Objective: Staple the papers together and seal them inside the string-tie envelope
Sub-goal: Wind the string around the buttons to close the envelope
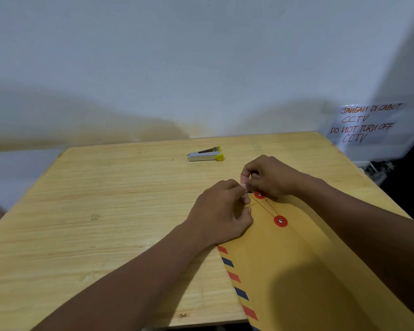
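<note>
A brown string-tie envelope [296, 271] with red and blue edge stripes lies flap-side up on the wooden table [105, 211]. Two red discs show on it: one near the flap tip [259, 195], one lower [280, 221]. A thin dark string [264, 207] runs between them. My left hand [221, 211] rests on the envelope's left edge with its fingers pinched at the string. My right hand [270, 175] is curled over the upper disc, fingertips pinched there. No loose papers are visible. A grey and yellow stapler [205, 154] lies on the table beyond my hands.
A handwritten paper sign [366, 124] hangs on the wall at the right, with cables [378, 168] below it. The white wall stands right behind the table's far edge. The table's front edge runs under my forearms.
</note>
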Tool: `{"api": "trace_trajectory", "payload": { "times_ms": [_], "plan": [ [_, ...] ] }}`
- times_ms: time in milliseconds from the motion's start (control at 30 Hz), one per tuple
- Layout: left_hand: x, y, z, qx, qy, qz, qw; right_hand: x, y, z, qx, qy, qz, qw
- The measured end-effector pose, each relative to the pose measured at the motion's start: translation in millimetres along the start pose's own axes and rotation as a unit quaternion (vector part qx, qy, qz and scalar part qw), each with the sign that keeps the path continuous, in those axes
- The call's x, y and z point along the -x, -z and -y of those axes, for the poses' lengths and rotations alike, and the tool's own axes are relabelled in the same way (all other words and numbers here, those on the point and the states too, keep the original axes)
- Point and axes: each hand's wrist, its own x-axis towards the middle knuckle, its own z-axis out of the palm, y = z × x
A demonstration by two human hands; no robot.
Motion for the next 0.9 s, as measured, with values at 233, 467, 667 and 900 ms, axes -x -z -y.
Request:
{"api": "trace_trajectory", "payload": {
  "times_ms": [233,467,667,900],
  "plan": [
    [-2.2,-2.9,0.2,-0.082,-0.038,-0.052,0.995,-3.0,2.0,-1.2,-0.015,0.002,-0.001,1.000],
    [-1.8,-0.8,-2.5,-0.045,-0.032,-0.022,0.998,-4.7,11.7,-15.7,-0.001,-0.032,-0.001,0.999],
    [-2.1,-0.9,-2.5,-0.057,-0.030,-0.014,0.998,4.6,16.7,-22.9,0.012,-0.047,-0.013,0.999],
    [-4.2,-1.5,-2.8,-0.081,-0.015,-0.012,0.996,46.6,20.7,-35.5,0.016,-0.042,-0.039,0.998]
  ]
}}
